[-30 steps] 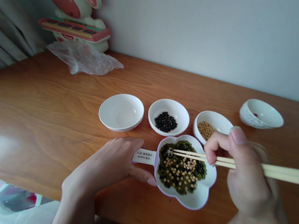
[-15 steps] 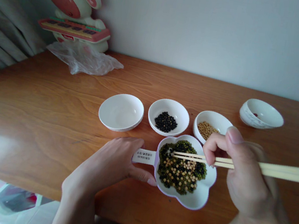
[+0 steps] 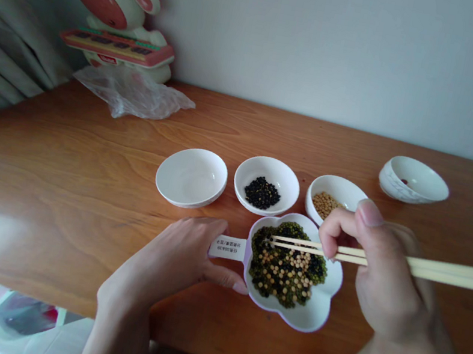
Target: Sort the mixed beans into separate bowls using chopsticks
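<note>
Left hand spread around handle of white, purple-rimmed, flower-shaped dish, thumb at rim; cannot tell if gripping. Right hand pinching pale wooden chopsticks, tips among mixed beans. Dish near front of brown wooden table.

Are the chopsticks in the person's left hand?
No, the right hand holds the chopsticks, while the left hand is at the labelled handle.

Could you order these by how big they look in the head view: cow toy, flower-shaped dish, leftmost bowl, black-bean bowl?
1. Cow toy, though the top edge cuts it off
2. Flower-shaped dish, which also sits nearer
3. Leftmost bowl and black-bean bowl: too alike to rank
</note>
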A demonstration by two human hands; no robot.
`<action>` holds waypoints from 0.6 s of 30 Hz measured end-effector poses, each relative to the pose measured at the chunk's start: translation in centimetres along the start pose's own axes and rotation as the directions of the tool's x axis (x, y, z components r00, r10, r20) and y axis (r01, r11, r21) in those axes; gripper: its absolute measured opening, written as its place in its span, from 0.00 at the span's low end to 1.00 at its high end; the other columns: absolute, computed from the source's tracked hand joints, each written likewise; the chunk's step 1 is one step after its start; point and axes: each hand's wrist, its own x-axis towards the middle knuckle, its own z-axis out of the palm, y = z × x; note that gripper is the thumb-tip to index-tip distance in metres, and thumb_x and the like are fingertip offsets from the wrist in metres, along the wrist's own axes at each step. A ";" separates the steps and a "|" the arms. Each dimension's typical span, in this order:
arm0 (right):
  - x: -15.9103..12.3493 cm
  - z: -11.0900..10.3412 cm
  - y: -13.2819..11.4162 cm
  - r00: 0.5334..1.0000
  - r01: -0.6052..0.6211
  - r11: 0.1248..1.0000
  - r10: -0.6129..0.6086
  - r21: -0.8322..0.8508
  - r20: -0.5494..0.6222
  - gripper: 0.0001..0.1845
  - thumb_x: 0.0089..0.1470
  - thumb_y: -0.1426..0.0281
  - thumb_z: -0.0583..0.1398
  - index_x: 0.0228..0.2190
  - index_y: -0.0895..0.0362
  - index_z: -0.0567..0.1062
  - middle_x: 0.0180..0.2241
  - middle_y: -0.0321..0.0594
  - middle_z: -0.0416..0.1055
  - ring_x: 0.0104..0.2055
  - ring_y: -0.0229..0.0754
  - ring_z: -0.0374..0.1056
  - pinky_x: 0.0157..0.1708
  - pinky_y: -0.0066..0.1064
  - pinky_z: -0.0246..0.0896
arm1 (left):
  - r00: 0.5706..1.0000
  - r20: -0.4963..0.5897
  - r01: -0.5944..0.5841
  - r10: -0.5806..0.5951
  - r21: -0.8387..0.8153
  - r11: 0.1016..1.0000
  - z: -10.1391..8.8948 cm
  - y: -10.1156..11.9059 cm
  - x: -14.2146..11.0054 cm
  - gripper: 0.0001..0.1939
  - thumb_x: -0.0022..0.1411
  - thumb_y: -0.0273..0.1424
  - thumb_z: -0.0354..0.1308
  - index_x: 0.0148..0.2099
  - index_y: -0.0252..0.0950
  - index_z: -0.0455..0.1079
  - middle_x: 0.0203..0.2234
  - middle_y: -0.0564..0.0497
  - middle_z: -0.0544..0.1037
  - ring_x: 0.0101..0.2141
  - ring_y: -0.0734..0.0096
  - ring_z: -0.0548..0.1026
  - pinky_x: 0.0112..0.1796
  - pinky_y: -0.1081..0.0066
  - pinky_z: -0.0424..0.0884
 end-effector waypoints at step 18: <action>-0.2 -0.1 0.2 0.999 -0.038 0.999 0.038 -0.021 0.003 0.33 0.73 0.49 0.46 0.22 0.53 0.66 0.21 0.35 0.61 0.27 0.42 0.57 0.31 0.39 0.45 | 1.000 0.001 0.015 -0.015 0.026 1.000 0.0 -0.2 -0.1 0.29 0.53 0.62 0.68 0.37 0.41 0.71 0.34 0.51 0.81 0.33 0.57 0.76 0.32 0.66 0.61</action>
